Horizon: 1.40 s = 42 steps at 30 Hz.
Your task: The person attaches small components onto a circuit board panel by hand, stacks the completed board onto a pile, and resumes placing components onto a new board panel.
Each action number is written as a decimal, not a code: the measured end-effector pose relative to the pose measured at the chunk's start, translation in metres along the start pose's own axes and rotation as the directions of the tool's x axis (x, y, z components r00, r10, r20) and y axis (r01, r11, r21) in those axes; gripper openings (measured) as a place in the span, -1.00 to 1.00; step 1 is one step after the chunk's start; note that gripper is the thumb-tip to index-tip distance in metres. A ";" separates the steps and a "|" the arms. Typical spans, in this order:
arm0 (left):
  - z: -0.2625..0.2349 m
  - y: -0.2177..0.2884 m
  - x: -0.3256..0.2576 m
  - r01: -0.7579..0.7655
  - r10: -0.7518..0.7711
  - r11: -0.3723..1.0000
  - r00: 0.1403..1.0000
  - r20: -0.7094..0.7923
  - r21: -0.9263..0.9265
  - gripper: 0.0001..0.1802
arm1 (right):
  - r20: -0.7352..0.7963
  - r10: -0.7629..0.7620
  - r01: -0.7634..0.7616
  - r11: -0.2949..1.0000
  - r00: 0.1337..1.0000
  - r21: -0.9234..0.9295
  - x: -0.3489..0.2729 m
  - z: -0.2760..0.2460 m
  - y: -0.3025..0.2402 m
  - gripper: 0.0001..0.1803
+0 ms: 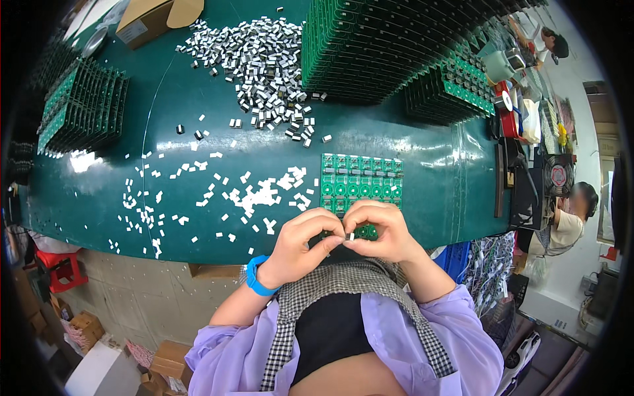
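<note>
My two hands meet over the table's near edge, fingertips almost together. Between the thumb and forefinger of my right hand (383, 232) is a small white-and-dark block-shaped component (350, 236). My left hand (297, 245), below a blue wristband, is closed in a pinch at the left side of that piece; anything within its fingertips is hidden. Just beyond and partly under my hands lies a green circuit board panel (360, 179) with rows of round outlines and small parts. Left of it, small white pads (263, 195) are scattered over the tabletop.
A heap of white-and-dark block components (261, 66) covers the far middle of the green table (198, 125). Tall stacks of circuit boards (370, 53) rise at the far right, another stack (86, 109) at left. A cardboard box (142, 26) sits far left. Other people sit at right.
</note>
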State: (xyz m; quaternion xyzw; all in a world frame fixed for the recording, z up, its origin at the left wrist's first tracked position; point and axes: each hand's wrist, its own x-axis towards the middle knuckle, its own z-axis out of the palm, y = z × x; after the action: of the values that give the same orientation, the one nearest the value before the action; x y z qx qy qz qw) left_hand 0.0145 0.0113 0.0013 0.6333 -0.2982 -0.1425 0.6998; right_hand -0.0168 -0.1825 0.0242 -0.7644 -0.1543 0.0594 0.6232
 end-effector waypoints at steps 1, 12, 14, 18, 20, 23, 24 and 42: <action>0.001 0.002 0.001 0.034 -0.031 0.998 0.998 -0.055 0.052 -0.87 | -0.038 0.041 -0.041 0.999 0.998 0.005 0.002 0.001 -0.001 -0.80; 0.005 -0.002 0.001 -0.161 0.256 0.892 0.950 -0.178 0.422 -0.80 | -0.241 -0.241 0.122 0.898 0.940 -0.422 -0.003 0.014 0.004 -0.79; 0.006 -0.002 -0.001 -0.179 0.283 0.878 0.942 -0.180 0.444 -0.81 | -0.239 -0.252 0.134 0.897 0.938 -0.421 -0.004 0.016 0.002 -0.79; 0.003 -0.005 -0.002 -0.255 0.357 0.850 0.923 -0.147 0.462 -0.78 | -0.192 -0.251 0.167 0.914 0.949 -0.370 -0.003 0.012 0.001 -0.79; 0.000 -0.006 -0.002 -0.294 0.382 0.841 0.917 -0.114 0.454 -0.77 | -0.129 -0.241 0.197 0.938 0.962 -0.286 -0.002 0.010 -0.002 -0.78; -0.001 -0.006 -0.004 -0.346 0.424 0.823 0.902 -0.082 0.451 -0.75 | -0.108 -0.275 0.231 0.924 0.955 -0.306 -0.004 0.010 -0.003 -0.78; -0.001 -0.007 -0.004 -0.367 0.442 0.813 0.894 -0.071 0.452 -0.75 | -0.109 -0.275 0.231 0.924 0.955 -0.306 -0.005 0.011 -0.004 -0.78; 0.006 -0.004 -0.003 -0.404 0.467 0.819 0.882 -0.064 0.407 -0.68 | -0.105 -0.530 0.390 0.731 0.842 -0.560 -0.011 0.012 -0.011 -0.74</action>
State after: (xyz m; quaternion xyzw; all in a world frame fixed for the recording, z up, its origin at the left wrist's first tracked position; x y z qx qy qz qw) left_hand 0.0088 0.0076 -0.0030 0.6812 -0.3999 0.1343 0.5984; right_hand -0.0321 -0.1726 0.0307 -0.8409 -0.2679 -0.2417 0.4034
